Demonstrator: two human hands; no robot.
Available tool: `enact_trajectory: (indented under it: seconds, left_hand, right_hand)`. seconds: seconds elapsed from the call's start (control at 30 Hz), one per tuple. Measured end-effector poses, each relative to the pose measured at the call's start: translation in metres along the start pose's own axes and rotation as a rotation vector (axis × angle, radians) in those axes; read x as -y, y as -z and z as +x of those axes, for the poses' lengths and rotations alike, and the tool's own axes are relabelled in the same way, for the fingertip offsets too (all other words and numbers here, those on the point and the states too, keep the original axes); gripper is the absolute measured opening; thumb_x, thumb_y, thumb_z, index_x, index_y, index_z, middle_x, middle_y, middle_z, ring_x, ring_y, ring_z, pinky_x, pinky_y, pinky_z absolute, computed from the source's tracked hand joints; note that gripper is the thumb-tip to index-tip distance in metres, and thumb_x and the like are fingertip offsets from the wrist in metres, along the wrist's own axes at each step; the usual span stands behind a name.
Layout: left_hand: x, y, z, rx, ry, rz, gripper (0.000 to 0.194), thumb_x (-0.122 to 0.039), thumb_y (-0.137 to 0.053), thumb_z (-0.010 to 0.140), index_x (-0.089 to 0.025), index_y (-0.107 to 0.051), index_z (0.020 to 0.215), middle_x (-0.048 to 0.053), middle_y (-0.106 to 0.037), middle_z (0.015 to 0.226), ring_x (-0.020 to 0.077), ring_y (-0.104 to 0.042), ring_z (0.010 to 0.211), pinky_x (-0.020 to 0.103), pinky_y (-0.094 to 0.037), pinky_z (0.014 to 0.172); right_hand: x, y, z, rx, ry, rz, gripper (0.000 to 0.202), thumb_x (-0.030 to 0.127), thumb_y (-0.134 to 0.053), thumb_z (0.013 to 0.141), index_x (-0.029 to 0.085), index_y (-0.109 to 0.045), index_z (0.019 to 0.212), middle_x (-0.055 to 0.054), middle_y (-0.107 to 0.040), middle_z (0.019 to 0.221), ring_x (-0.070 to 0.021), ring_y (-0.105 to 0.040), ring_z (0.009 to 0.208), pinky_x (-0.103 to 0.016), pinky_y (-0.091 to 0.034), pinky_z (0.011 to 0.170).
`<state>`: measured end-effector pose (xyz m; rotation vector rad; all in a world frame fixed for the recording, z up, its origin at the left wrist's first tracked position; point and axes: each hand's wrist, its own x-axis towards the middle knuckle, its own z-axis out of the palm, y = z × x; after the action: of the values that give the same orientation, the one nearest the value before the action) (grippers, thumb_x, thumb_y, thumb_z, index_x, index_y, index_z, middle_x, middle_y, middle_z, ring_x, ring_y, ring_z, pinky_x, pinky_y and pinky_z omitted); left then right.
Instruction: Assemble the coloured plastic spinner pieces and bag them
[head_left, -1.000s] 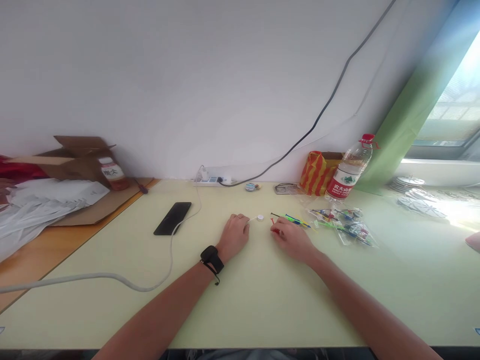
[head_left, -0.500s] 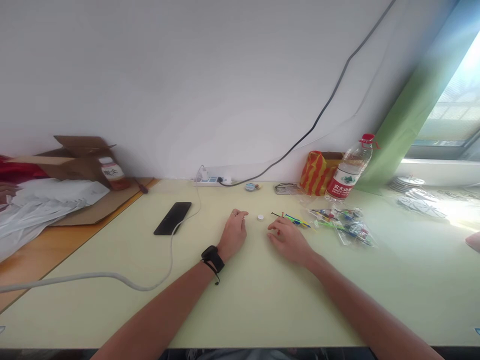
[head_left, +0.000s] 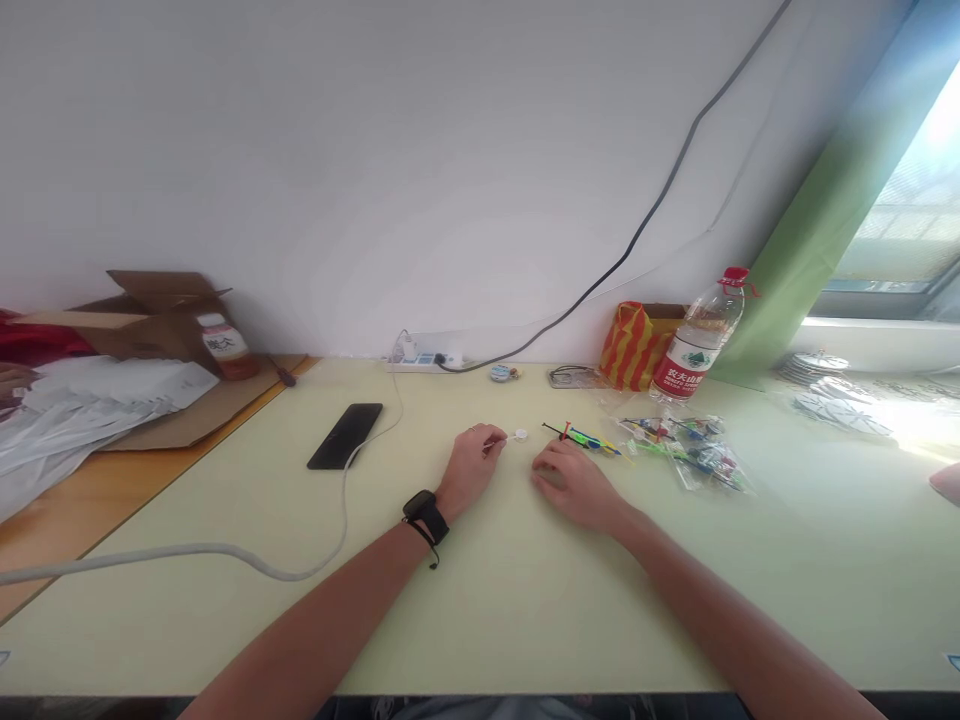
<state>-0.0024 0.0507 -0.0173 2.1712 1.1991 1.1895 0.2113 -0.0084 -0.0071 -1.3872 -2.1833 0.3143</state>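
Observation:
A thin white stick (head_left: 496, 441) is pinched in the fingers of my left hand (head_left: 471, 465). Its far end meets a small round white piece (head_left: 520, 435) on the table; I cannot tell whether the two are joined. My right hand (head_left: 574, 482) rests on the table to the right with its fingers curled together. A slim red plastic stick (head_left: 566, 431) pokes out past those fingertips, its lower part hidden by them. Just beyond this hand lie several thin coloured plastic sticks (head_left: 596, 442) in blue, green, black and yellow.
Clear plastic bags of coloured parts (head_left: 709, 455) lie at right, before a water bottle (head_left: 694, 350) and a red-yellow bag (head_left: 630, 345). A black phone (head_left: 345, 436) and white cable (head_left: 343, 510) are at left. Against the wall sits a power strip (head_left: 420, 360).
My left hand has turned and its fingertips have shifted right, bringing the white stick into view up to the round piece. The red stick now shows more clearly beyond my right fingers.

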Motion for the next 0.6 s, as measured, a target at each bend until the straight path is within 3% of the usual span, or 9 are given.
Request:
enact_trajectory:
  seconds: [0.27,0.6]
  left_hand:
    - [0.0047,-0.0013,0.0008,-0.05,-0.025,0.02,0.027,-0.008,-0.049,0.093,-0.02,-0.072,0.101,0.006,-0.074,0.1,0.0193,-0.069,0.091,0.035,-0.056,0.086]
    - [0.006,-0.0013,0.0003,0.005,-0.029,0.033,0.036,-0.002,-0.045,0.09,-0.018,-0.075,0.097,0.007,-0.075,0.102,0.0197,-0.069,0.093,0.037,-0.055,0.09]
  right_hand:
    - [0.0004,0.0016,-0.0002,0.024,0.011,-0.019,0.01,0.021,-0.061,0.091,0.022,-0.068,0.098,-0.007,-0.067,0.103,-0.0245,-0.06,0.105,-0.038,-0.047,0.093]
    - [-0.0012,0.0015,-0.0007,0.031,0.031,-0.028,0.011,0.021,-0.062,0.091,0.022,-0.067,0.1,-0.006,-0.067,0.104,-0.0243,-0.059,0.105,-0.037,-0.046,0.092]
